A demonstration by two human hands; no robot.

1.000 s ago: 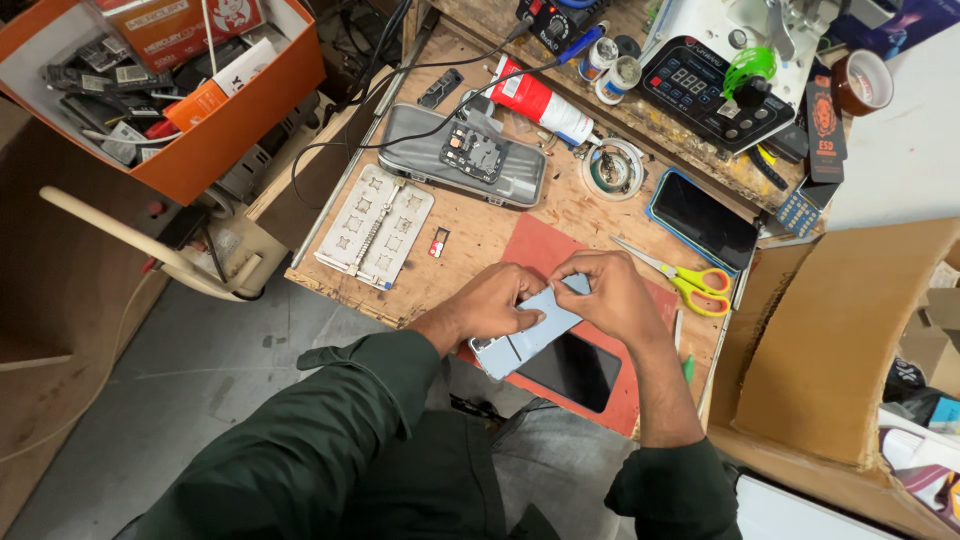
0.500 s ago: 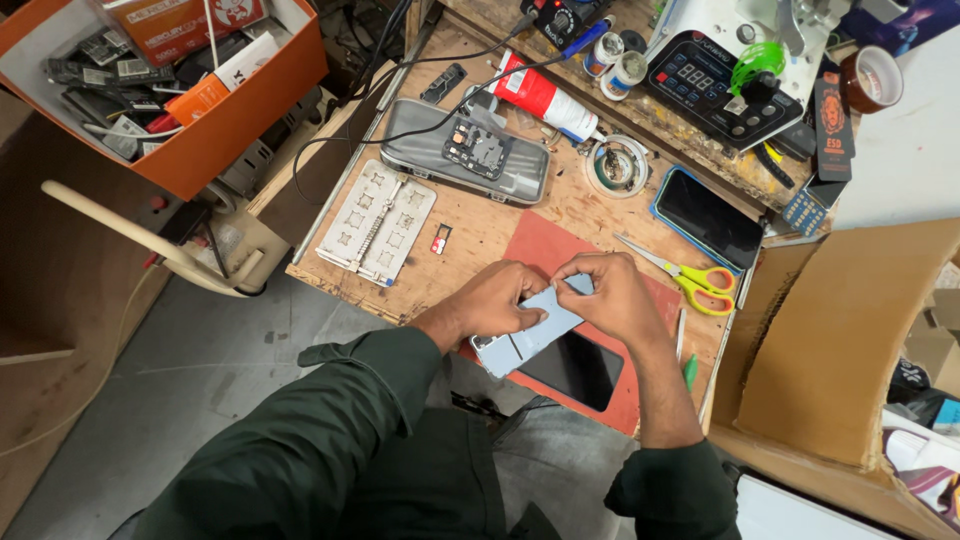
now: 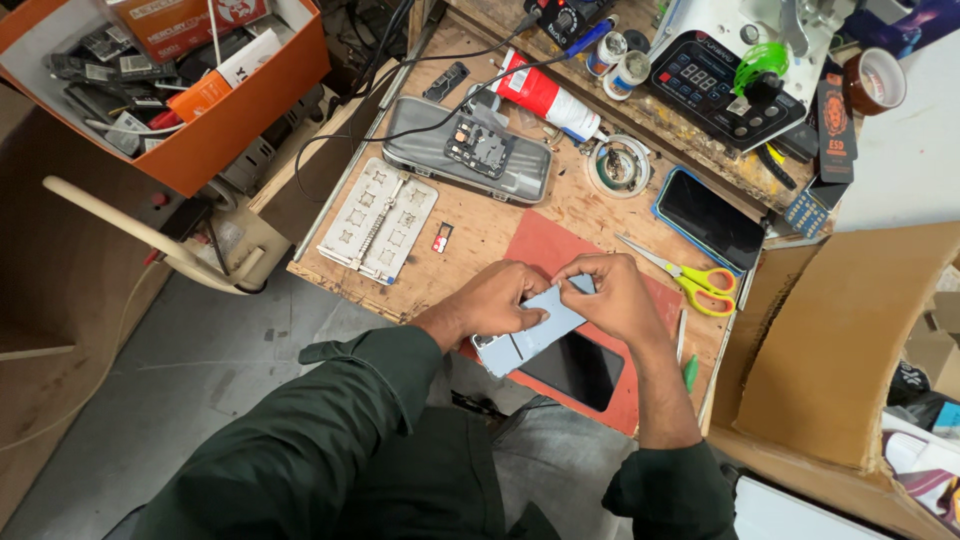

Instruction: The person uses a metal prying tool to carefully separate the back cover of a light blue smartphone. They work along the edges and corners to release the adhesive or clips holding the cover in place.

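Pale blue phone back cover (image 3: 525, 330) held tilted over the red work mat (image 3: 545, 245), just above a black phone (image 3: 572, 368) lying there. Left hand (image 3: 492, 303) grips its near side, fingers curled together. Right hand (image 3: 618, 297) pinches the far edge with thumb and forefinger. Yellow-handled scissors (image 3: 695, 275) lie beside the mat.

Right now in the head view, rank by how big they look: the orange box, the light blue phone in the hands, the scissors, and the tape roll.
Largest to smallest:
1. orange box, partly cut off by the frame
2. light blue phone, partly under the left hand and right hand
3. scissors
4. tape roll
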